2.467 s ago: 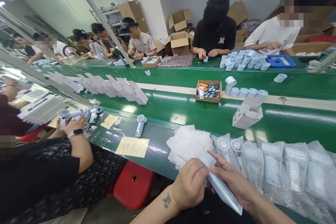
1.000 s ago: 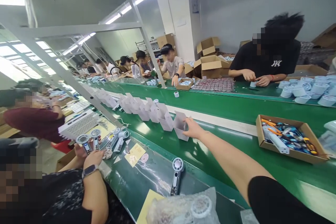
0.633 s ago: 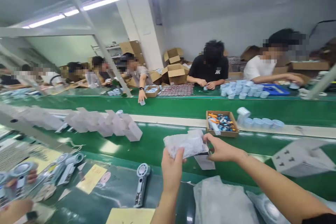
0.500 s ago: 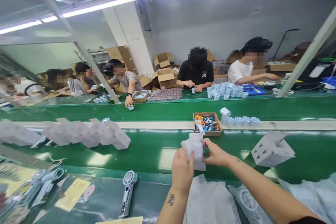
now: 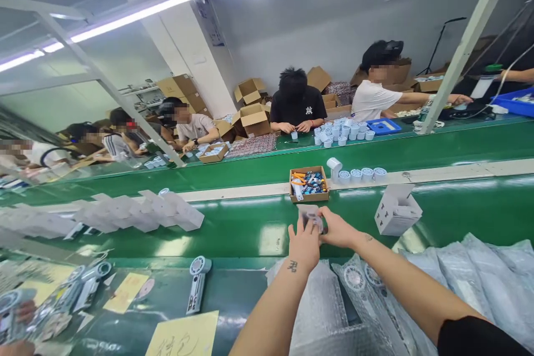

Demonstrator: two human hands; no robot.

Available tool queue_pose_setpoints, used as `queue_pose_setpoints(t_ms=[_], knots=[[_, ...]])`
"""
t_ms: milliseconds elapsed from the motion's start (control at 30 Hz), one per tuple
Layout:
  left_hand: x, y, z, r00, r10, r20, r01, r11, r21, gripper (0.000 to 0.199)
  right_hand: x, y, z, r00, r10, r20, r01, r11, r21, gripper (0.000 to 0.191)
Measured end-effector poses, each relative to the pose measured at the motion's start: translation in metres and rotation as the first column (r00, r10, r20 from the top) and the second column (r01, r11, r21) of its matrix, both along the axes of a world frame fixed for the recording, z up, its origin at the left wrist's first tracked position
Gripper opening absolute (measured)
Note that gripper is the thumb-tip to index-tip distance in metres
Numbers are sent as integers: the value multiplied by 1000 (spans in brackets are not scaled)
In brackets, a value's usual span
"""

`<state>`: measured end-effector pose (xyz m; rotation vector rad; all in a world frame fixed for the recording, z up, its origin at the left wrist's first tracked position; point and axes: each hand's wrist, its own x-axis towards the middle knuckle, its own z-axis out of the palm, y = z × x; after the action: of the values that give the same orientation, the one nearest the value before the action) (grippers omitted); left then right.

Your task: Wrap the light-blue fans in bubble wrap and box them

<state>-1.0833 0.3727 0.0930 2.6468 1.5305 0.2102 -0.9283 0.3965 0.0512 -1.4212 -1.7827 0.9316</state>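
My right hand (image 5: 339, 228) grips the side of a small white carton (image 5: 307, 209), which is open at the top and held over the green conveyor belt. My left hand (image 5: 304, 242) has its fingers spread at the carton's opening and touches what is inside; the contents are mostly hidden behind the fingers. Below my forearms lie bubble-wrap bags (image 5: 323, 295), and one clear bag (image 5: 354, 278) shows a round fan head. A light-blue handheld fan (image 5: 197, 283) lies on the bench to the left of my left arm.
Another white carton (image 5: 398, 211) stands open on the belt at right, with a row of cartons (image 5: 183, 214) at left. A cardboard tray (image 5: 308, 197) of small parts sits beyond my hands beside blue cups (image 5: 356, 175). Several co-workers sit opposite; another person's hand (image 5: 27, 311) is at lower left.
The bubble-wrapped piece in my left hand has gone down into the carton, and the left fingers have spread over it. My view has shifted; a co-worker opposite has drawn an arm back from the belt.
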Motion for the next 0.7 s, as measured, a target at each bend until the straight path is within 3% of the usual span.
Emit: queue_pose_setpoints(t_ms=[100,167,233,333,433,500,567,633,700], knots=[[-9,-26,-2,993,-70,94,58,990,126,27,28,-1,3,999,-28,29,28,999,-22,49],[-21,-54,-8,978,-154,139,141,985,98,24,48,5,3,997,-52,58,54,998,-33,53],[-33,-87,-23,973,-203,115,213,973,-90,21,66,13,-1,994,-64,86,69,996,-52,55],[-44,-132,-58,982,-182,-56,147,914,-378,43,87,19,-6,988,-102,117,109,992,-62,56],[-50,-150,-81,982,-144,-122,62,856,-513,22,93,-1,3,970,-206,126,204,979,28,55],[-59,-147,-79,1000,23,-12,-26,829,-558,9,84,-30,14,920,-381,92,365,919,147,39],[-74,-136,-68,939,305,161,-147,775,-614,9,63,-63,23,864,-502,44,489,856,165,21],[-92,-123,-55,760,583,287,-262,679,-686,13,32,-92,24,948,-318,27,318,948,12,26],[-110,-108,-49,584,751,308,-359,580,-731,19,-6,-111,13,997,-64,40,64,998,1,36]])
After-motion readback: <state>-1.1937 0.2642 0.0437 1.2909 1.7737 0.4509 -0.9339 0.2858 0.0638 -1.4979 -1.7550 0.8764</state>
